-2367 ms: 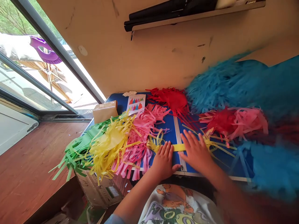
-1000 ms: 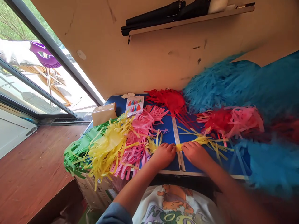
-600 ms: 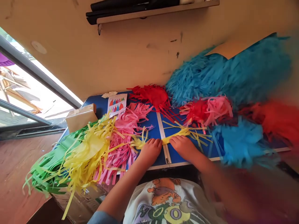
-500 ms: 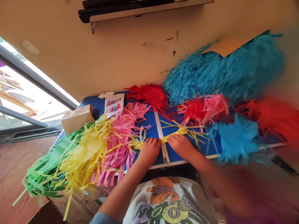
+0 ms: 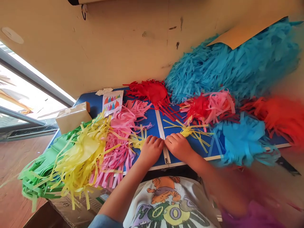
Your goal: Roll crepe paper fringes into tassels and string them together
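A yellow tissue-paper tassel (image 5: 190,131) lies across the blue tabletop (image 5: 155,126), its fringed ends spread out on both sides. My left hand (image 5: 152,148) is closed over its left half, fingers curled down. Right beside it, my right hand (image 5: 178,146) is closed over the right half. The fingertips nearly meet above the table's centre seam, and the tassel's middle is hidden beneath them. Left of my hands lie pink fringed tissue (image 5: 121,126), a yellow fringed bundle (image 5: 83,155) and a green one (image 5: 47,163).
At the back are red fringed tissue (image 5: 150,93), a large blue fringed pile (image 5: 228,69) and orange paper (image 5: 247,33). To the right lie a red-and-pink bundle (image 5: 210,106), a light blue one (image 5: 245,137) and red tissue (image 5: 285,117). A picture card (image 5: 112,103) and wrapped block (image 5: 73,117) sit left.
My hands have come closer together along the yellow tassel, covering the twisted middle strip that showed before. The view has tilted down slightly.
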{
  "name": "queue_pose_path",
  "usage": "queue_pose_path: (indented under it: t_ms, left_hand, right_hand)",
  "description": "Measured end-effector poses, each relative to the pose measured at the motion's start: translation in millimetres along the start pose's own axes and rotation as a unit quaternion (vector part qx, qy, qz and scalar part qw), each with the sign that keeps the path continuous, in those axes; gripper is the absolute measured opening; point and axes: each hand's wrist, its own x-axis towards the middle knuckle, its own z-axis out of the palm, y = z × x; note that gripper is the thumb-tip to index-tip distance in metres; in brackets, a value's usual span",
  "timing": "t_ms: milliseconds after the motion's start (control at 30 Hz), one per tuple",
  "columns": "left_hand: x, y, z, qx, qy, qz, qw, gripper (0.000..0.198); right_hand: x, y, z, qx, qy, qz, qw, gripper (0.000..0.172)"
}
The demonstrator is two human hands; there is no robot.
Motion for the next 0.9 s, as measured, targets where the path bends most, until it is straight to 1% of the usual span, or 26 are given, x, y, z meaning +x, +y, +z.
queue_pose_path:
  t_ms: [100, 233, 300, 367, 433, 533, 667, 800, 900]
  left_hand:
    - [-7.0, -5.9, -0.5, 0.014, 0.005, 0.004, 1.0, 0.016]
    - [-19.8, -14.8, -4.2, 0.027, 0.001, 0.005, 1.0, 0.018]
    - [-23.7, -13.7, -6.6, 0.027, 0.004, 0.003, 1.0, 0.017]
    - [-23.8, -7.5, -9.1, 0.028, 0.003, -0.003, 1.0, 0.016]
    - [-20.3, 1.5, -11.3, 0.028, -0.017, -0.013, 0.999, 0.015]
    - [-11.9, 14.1, -13.4, 0.011, -0.08, -0.019, 0.997, 0.009]
    - [-4.5, 22.3, -14.2, -0.024, -0.147, -0.019, 0.989, 0.009]
    - [-5.4, 24.5, -13.2, -0.059, -0.189, -0.035, 0.98, 0.006]
    - [-11.9, 22.7, -9.8, -0.066, -0.194, -0.059, 0.977, 0.005]
  right_hand:
    - [-5.1, 2.8, 3.0, 0.003, 0.004, -0.001, 1.0, 0.012]
    - [-19.7, 13.0, -1.1, -0.002, 0.006, 0.032, 0.999, 0.014]
    - [-26.0, 14.5, -5.0, -0.005, 0.003, 0.049, 0.999, 0.014]
    - [-29.9, 12.2, -8.6, -0.005, -0.002, 0.058, 0.998, 0.013]
    - [-31.4, 7.3, -11.4, -0.005, -0.007, 0.063, 0.998, 0.011]
    - [-30.2, 0.0, -14.0, 0.0, -0.023, 0.073, 0.997, 0.01]
    - [-24.3, -4.9, -14.2, 0.047, -0.043, 0.084, 0.994, 0.012]
    - [-19.1, -4.9, -10.0, 0.078, -0.038, 0.079, 0.993, 0.015]
    - [-20.4, -0.8, -5.9, 0.097, -0.037, 0.075, 0.992, 0.015]
